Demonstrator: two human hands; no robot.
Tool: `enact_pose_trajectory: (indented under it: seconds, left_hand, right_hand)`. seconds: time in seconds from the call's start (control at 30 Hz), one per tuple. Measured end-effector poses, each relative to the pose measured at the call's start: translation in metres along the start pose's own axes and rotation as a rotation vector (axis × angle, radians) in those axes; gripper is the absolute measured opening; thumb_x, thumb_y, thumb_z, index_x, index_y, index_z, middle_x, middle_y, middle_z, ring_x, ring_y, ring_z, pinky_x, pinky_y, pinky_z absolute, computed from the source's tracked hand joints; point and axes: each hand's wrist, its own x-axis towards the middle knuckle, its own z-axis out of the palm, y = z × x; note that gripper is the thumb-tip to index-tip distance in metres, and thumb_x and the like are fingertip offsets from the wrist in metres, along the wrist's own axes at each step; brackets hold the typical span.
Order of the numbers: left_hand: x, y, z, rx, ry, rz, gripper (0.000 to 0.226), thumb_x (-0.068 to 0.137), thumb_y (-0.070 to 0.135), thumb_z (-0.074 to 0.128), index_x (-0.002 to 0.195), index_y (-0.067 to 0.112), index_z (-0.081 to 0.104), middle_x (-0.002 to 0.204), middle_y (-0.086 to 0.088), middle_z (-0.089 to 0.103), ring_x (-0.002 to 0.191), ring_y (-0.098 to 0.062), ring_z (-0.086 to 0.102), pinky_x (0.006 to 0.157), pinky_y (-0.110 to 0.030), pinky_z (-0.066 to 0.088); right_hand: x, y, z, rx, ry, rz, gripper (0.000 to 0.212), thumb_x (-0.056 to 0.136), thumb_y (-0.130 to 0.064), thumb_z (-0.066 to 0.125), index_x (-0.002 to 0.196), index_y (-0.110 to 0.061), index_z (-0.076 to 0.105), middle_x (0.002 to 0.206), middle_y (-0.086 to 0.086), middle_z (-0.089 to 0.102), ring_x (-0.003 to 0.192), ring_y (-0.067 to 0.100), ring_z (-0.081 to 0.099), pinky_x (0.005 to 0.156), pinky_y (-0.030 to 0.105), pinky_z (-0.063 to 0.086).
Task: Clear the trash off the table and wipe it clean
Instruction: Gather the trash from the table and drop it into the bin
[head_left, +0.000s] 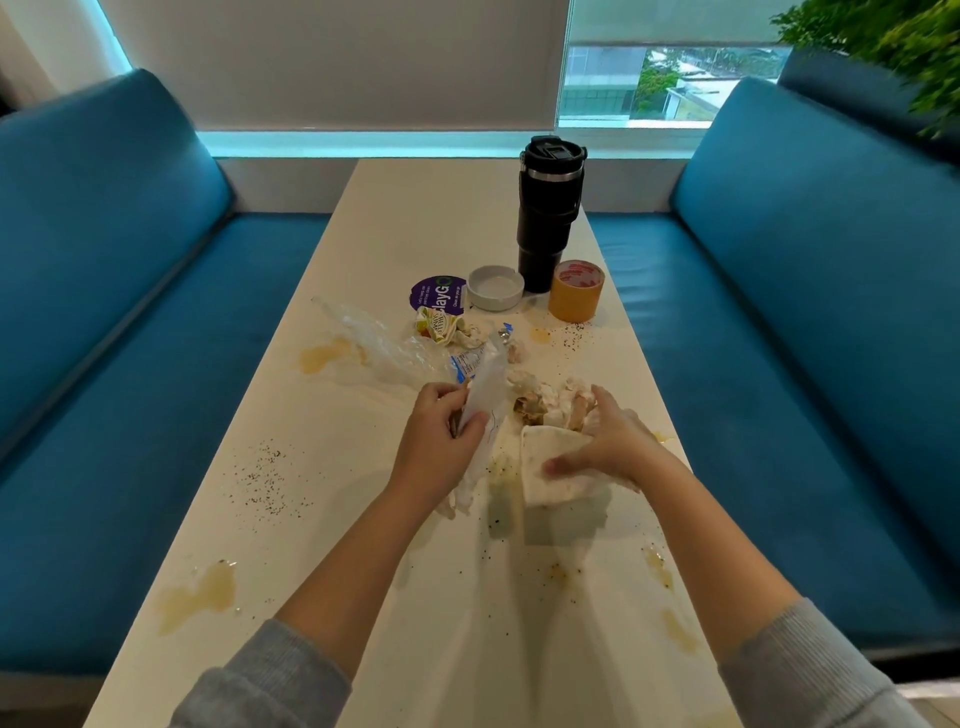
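The trash sits in the middle of the desk (415, 208). The left hand (441, 436) has its fingers and thumb curled round a clear plastic wrapper (485, 384) with blue print, which it holds up off the surface. Just beside it, the right hand (608, 441) grips a white napkin (550, 467), lifted enough to cast a shadow, against a heap of crumpled tissues (545, 400). The hands are apart, each clamped on its own piece. Behind them lie a crumpled clear bag (374, 338), a small yellow-green wrapper (436, 325) and a round purple lid (439, 295). Farther back stand a white ashtray (495, 287), a roll of brown tape (576, 291) and a tall black tumbler (548, 213), close together. Yellowish spills (202, 592) and dark crumbs (265, 478) mark the desk. Blue benches (104, 260) run along both sides.
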Motion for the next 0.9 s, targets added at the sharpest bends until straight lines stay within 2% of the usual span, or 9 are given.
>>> enact_pose_trajectory:
  seconds: [0.1, 0.23, 0.27, 0.37, 0.47, 0.67, 0.73, 0.8, 0.9]
  left_hand:
    - [-0.008, 0.006, -0.005, -0.039, 0.022, -0.024, 0.006, 0.09, 0.016, 0.06, 0.088, 0.011, 0.063, 0.097, -0.003, 0.056, 0.073, -0.001, 0.052, 0.061, -0.007, 0.039]
    - [-0.023, 0.006, -0.02, -0.125, 0.08, -0.101, 0.006, 0.089, 0.013, 0.061, 0.09, 0.018, 0.063, 0.085, -0.003, 0.063, 0.071, -0.009, 0.055, 0.056, -0.009, 0.04]
    - [-0.028, 0.005, -0.026, -0.136, 0.09, -0.122, 0.003, 0.088, 0.013, 0.061, 0.088, 0.014, 0.063, 0.079, -0.003, 0.062, 0.066, -0.01, 0.053, 0.053, -0.01, 0.038]
    - [-0.043, 0.002, -0.052, -0.154, 0.135, -0.177, 0.014, 0.087, 0.013, 0.062, 0.083, -0.001, 0.062, 0.064, -0.006, 0.051, 0.055, -0.01, 0.04, 0.05, -0.017, 0.033]
    - [-0.065, 0.0, -0.089, -0.197, 0.179, -0.19, 0.017, 0.087, 0.013, 0.062, 0.083, -0.004, 0.06, 0.065, -0.011, 0.049, 0.056, -0.01, 0.038, 0.052, -0.021, 0.033]
    - [-0.13, -0.018, -0.184, -0.331, 0.323, -0.26, 0.011, 0.084, 0.015, 0.066, 0.085, 0.004, 0.065, 0.079, -0.018, 0.063, 0.068, -0.017, 0.054, 0.06, -0.027, 0.047]
    - [-0.158, -0.026, -0.218, -0.362, 0.346, -0.266, 0.002, 0.084, 0.014, 0.067, 0.083, 0.012, 0.067, 0.079, -0.012, 0.067, 0.069, -0.012, 0.057, 0.063, -0.027, 0.05]
    - [-0.187, -0.038, -0.251, -0.364, 0.374, -0.259, 0.012, 0.084, 0.013, 0.067, 0.078, 0.023, 0.065, 0.075, -0.002, 0.067, 0.068, -0.006, 0.058, 0.063, -0.022, 0.05]
    - [-0.234, -0.067, -0.3, -0.355, 0.426, -0.262, 0.02, 0.085, 0.011, 0.067, 0.076, 0.029, 0.065, 0.074, 0.007, 0.068, 0.07, -0.007, 0.059, 0.065, -0.024, 0.051]
  right_hand:
    - [-0.012, -0.007, 0.0, 0.078, 0.027, -0.055, 0.127, 0.043, -0.048, 0.092, 0.147, -0.033, 0.021, 0.14, 0.007, 0.04, 0.12, 0.031, 0.046, 0.099, 0.049, 0.045]
    - [-0.034, -0.016, 0.013, 0.214, 0.025, -0.159, 0.121, 0.037, -0.05, 0.092, 0.14, -0.032, 0.031, 0.134, 0.002, 0.048, 0.114, 0.024, 0.051, 0.093, 0.044, 0.049]
    - [-0.041, -0.02, 0.017, 0.247, 0.025, -0.183, 0.118, 0.038, -0.049, 0.092, 0.139, -0.032, 0.033, 0.133, 0.0, 0.049, 0.114, 0.023, 0.051, 0.093, 0.044, 0.049]
    - [-0.064, -0.037, 0.035, 0.328, 0.006, -0.24, 0.117, 0.04, -0.045, 0.093, 0.14, -0.029, 0.035, 0.135, -0.003, 0.049, 0.116, 0.02, 0.051, 0.095, 0.039, 0.048]
    - [-0.091, -0.062, 0.055, 0.389, -0.025, -0.274, 0.128, 0.026, -0.054, 0.092, 0.139, -0.029, 0.037, 0.13, -0.002, 0.053, 0.111, 0.019, 0.055, 0.093, 0.042, 0.052]
    - [-0.164, -0.121, 0.122, 0.45, -0.107, -0.396, 0.12, 0.024, -0.053, 0.091, 0.131, -0.034, 0.043, 0.123, -0.001, 0.058, 0.106, 0.018, 0.06, 0.086, 0.044, 0.056]
    - [-0.191, -0.141, 0.15, 0.464, -0.131, -0.431, 0.119, 0.027, -0.048, 0.094, 0.133, -0.033, 0.042, 0.122, -0.002, 0.058, 0.105, 0.016, 0.06, 0.086, 0.042, 0.056]
    - [-0.217, -0.159, 0.179, 0.478, -0.17, -0.468, 0.111, 0.036, -0.04, 0.094, 0.134, -0.032, 0.041, 0.121, -0.006, 0.058, 0.104, 0.012, 0.06, 0.085, 0.037, 0.056]
    - [-0.256, -0.182, 0.24, 0.488, -0.232, -0.513, 0.1, 0.044, -0.034, 0.092, 0.129, -0.037, 0.04, 0.118, -0.014, 0.056, 0.103, 0.005, 0.057, 0.081, 0.027, 0.055]
